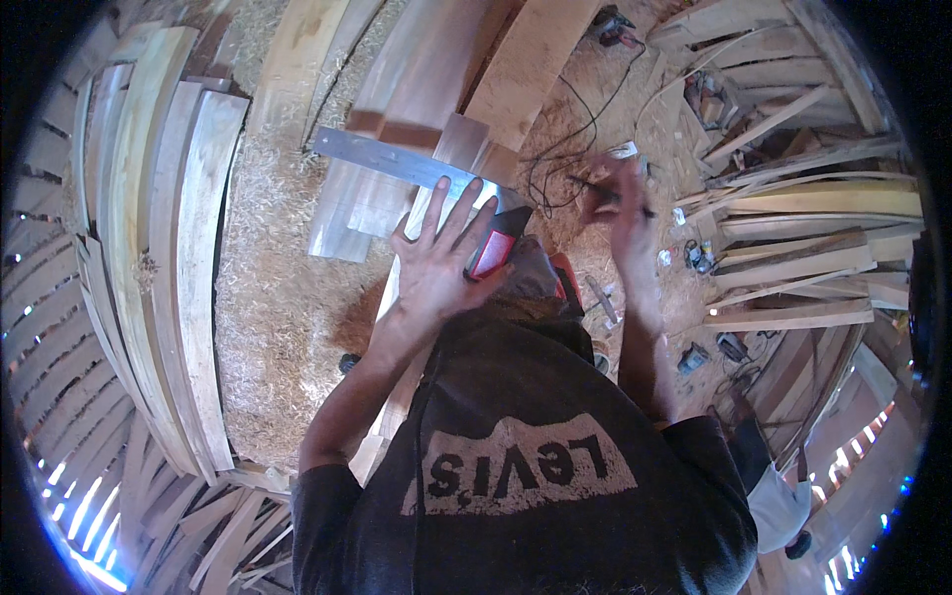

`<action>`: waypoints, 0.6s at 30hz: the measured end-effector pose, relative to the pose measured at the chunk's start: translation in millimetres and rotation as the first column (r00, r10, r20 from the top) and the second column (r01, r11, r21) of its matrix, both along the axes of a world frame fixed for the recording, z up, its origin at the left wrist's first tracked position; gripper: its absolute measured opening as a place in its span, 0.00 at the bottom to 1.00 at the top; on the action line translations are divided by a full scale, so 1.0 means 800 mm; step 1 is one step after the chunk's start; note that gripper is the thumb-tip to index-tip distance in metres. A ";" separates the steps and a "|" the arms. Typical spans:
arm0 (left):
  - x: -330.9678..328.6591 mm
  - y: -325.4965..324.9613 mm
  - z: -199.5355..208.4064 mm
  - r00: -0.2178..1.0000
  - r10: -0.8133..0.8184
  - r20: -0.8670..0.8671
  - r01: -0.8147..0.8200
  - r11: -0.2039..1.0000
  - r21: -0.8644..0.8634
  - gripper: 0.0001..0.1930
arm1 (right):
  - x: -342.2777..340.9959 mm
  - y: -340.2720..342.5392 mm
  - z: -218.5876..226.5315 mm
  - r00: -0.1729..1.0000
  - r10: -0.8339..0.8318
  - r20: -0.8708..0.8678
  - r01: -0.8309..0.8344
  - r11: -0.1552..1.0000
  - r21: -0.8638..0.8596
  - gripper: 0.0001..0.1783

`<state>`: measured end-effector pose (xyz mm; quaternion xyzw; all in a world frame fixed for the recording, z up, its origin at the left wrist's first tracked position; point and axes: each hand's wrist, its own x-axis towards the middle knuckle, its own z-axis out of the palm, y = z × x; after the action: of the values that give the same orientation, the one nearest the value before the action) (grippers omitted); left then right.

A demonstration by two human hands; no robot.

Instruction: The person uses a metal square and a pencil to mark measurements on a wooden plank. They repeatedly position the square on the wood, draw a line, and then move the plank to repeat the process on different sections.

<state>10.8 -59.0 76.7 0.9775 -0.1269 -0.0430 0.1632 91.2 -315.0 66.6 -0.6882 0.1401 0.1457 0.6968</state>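
My left hand (431, 268) lies with its fingers spread across a try square, just below its metal blade (382, 162). The square's black handle (493, 248) with a red label sits beside my index finger, and my thumb rests near its lower end. Under the square, pale boards (372, 203) are laid side by side. To the right, off the boards, my right hand (627, 213) is raised and blurred. Its fingers are closed round a thin dark pencil-like stick (587, 182).
Long planks (198, 258) stand along the left, beside a floor strewn with shavings (278, 327). A power tool (612, 25) with a black cord (555, 159) lies at the far right. Timber (793, 258) is stacked on the right. Another person (778, 506) is at the lower right.
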 end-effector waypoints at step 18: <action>-0.001 0.003 0.005 1.000 0.028 -0.002 -0.028 0.999 -0.039 0.52 | 0.119 0.106 0.096 0.351 0.921 0.169 -0.597 0.359 -0.718 0.13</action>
<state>10.2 -56.6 80.4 0.9757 -0.1138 -0.0391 0.1830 186.7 -230.1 143.4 -0.8383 -0.3897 0.2171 0.3134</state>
